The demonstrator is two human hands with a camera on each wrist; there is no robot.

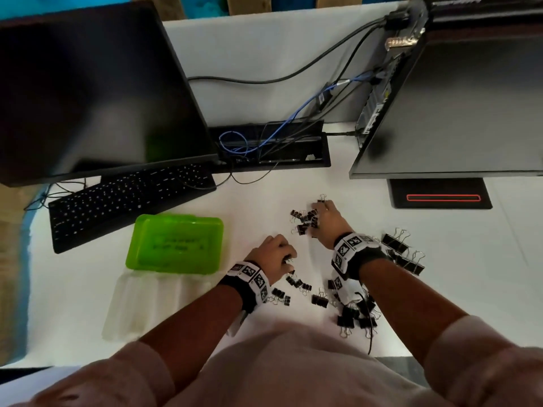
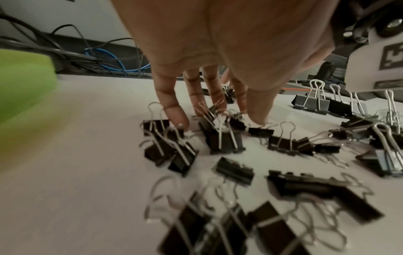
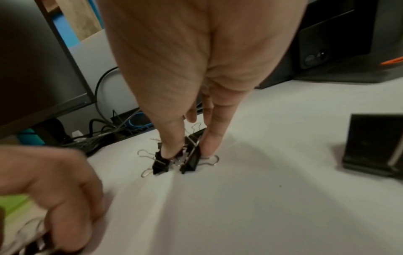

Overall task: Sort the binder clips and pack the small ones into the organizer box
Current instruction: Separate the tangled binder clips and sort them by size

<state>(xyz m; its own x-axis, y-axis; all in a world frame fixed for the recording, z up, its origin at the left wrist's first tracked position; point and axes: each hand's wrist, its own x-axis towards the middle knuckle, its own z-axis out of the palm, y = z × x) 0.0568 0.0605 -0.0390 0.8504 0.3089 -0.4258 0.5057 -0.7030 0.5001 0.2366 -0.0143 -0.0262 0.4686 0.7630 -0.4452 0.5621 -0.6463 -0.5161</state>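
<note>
Pink fabric sleeves [image 1: 470,362] sit closest, with my forearms out over the white table [image 1: 440,289]. My left hand [image 1: 271,252] curls its fingers round small black wire-handled binder clips [image 2: 222,139], close beside the translucent green plastic organizer box [image 1: 176,242], probably to make the carry short. My right hand [image 1: 327,220] pinches two more between thumb and finger. Beyond my right wrist, larger black binder clips [image 1: 402,251] lie apart, presumably as the rejected size.

The white worktop [image 1: 352,201] carries a black keyboard [image 1: 126,201], a green organizer box [image 1: 176,243], scattered small binder clips [image 1: 304,220], and larger clips [image 1: 402,254] off right.
</note>
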